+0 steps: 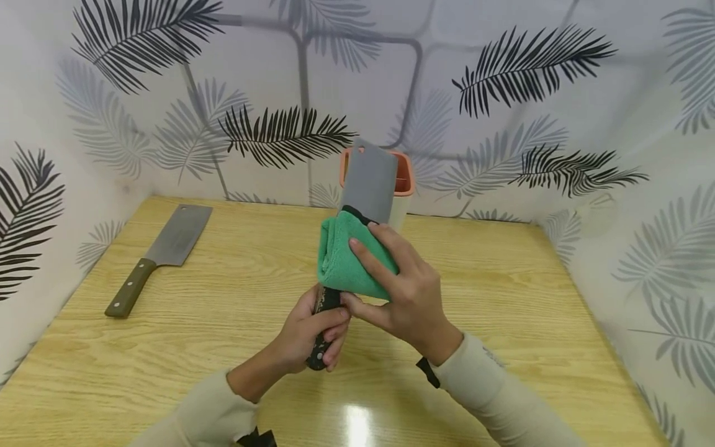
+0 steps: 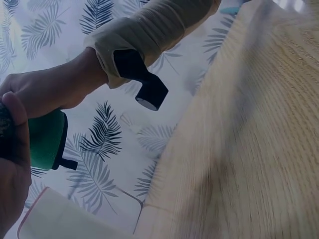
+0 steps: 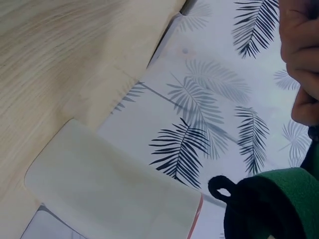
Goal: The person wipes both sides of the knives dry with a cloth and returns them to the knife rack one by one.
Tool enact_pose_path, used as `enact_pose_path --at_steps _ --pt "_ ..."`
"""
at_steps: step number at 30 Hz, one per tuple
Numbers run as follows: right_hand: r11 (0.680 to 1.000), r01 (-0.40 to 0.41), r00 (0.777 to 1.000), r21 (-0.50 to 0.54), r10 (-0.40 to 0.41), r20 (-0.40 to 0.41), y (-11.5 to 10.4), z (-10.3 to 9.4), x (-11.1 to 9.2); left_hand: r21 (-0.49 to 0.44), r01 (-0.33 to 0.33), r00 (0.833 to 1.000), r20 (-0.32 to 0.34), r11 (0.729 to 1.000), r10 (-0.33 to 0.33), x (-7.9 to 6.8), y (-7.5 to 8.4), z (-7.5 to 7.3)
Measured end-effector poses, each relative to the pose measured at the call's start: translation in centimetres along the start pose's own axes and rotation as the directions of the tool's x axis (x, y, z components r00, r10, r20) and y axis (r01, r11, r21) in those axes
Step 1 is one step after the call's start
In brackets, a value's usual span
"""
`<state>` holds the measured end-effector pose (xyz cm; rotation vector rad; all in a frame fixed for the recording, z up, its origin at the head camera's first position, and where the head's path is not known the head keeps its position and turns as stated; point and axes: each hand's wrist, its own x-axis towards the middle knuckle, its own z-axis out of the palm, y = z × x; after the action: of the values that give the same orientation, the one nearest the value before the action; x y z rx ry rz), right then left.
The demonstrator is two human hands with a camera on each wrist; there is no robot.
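My left hand (image 1: 313, 329) grips the black, worn handle of a cleaver (image 1: 370, 180), held tilted above the table with its grey blade pointing away from me. A folded green cloth (image 1: 352, 264) with a dark edge covers the lower blade near the handle. My right hand (image 1: 408, 292) holds this cloth against the blade, fingers across the top and thumb at the lower side. In the right wrist view, the cloth (image 3: 294, 186) shows a black hanging loop. The part of the blade under the cloth is hidden.
A second cleaver (image 1: 175, 236) with a brown riveted handle lies on the wooden table (image 1: 251, 261) at the left. Behind the held blade stands a white container (image 1: 399, 211) with an orange rim. Leaf-patterned fabric (image 1: 480, 143) hangs around the table's back and sides.
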<state>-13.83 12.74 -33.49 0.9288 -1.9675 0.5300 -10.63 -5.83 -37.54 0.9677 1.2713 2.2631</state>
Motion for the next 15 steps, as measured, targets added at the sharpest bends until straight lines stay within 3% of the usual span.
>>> enact_pose_path --at_steps 6,15 --pt "0.997 -0.03 1.0 -0.067 0.03 0.007 0.4 0.0 0.3 -0.047 0.047 0.999 0.006 0.998 -0.047 0.2 -0.1 0.1" --pt "0.986 -0.099 0.993 -0.133 0.106 0.044 2.7 -1.3 3.0 -0.181 0.062 0.992 0.121 0.982 -0.04 0.0 -0.4 0.3"
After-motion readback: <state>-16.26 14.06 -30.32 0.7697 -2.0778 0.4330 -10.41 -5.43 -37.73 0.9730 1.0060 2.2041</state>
